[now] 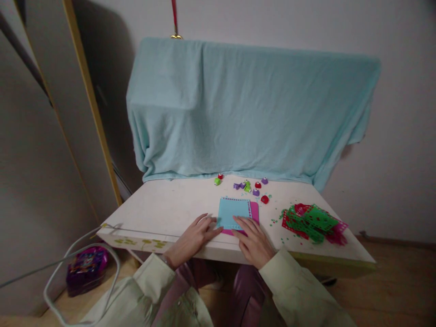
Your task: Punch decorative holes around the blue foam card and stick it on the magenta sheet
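We're looking down over a low white table [163,206], and both hands are flat at its near edge. The left hand [192,238] lies palm down, fingers spread, its fingertips touching the left edge of a light blue sheet [233,212]; its grip is open, holding nothing. The right hand [254,243] rests palm down on the near right corner of the same sheet, fingers stretched forward over it, grip open as well, pressing rather than pinching. The blue sheet lies on top of a pink sheet [255,213], which peeks out along the right side and the near edge, and a row of small punched holes runs along the blue sheet's far and right borders. Beyond the sheets we see a scatter of small craft punches [254,185] in red, purple and green, well apart from the hands. To the right sits a pile of green and red punched sheets [313,222], with green paper bits [276,217] sprinkled just beside it. A pale blue cloth [248,109] drapes the back of the table.
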Demonstrator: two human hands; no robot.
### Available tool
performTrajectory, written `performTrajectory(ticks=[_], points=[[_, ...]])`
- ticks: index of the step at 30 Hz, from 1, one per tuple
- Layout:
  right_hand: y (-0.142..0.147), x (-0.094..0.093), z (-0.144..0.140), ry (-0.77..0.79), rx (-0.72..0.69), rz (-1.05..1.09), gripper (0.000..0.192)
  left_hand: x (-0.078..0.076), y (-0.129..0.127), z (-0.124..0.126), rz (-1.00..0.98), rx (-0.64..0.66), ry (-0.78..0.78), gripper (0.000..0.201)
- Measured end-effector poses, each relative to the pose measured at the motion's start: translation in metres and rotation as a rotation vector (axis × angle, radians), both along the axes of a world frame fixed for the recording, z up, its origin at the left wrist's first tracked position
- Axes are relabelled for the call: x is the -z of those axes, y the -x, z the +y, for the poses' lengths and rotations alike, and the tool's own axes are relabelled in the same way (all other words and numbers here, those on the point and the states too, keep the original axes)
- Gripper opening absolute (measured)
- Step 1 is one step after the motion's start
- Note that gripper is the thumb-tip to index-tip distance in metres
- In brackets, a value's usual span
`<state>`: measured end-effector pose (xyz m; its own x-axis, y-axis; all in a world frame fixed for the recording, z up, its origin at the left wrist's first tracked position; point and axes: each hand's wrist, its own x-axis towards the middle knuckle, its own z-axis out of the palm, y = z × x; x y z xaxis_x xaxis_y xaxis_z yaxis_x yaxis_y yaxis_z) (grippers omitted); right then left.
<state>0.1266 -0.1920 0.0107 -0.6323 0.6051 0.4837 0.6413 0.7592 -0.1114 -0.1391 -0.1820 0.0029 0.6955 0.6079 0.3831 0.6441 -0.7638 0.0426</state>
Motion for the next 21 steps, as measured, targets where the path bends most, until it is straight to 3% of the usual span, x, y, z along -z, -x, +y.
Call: performTrajectory(ticks=[7, 15, 21], points=[[-0.029, 0.001, 0.002, 0.003, 0.064, 0.031, 0.037, -0.002, 0.001, -0.002, 0.014, -0.022, 0.038, 0.05], [-0.055, 0.007, 0.001, 0.021, 0.1, 0.027, 0.042, -0.011, 0.0, -0.006, 0.024, -0.031, 0.063, 0.047], [-0.055, 0.017, 0.002, 0.035, 0.093, 0.055, 0.042, -0.033, -0.04, -0.019, 0.001, -0.026, 0.05, 0.045]])
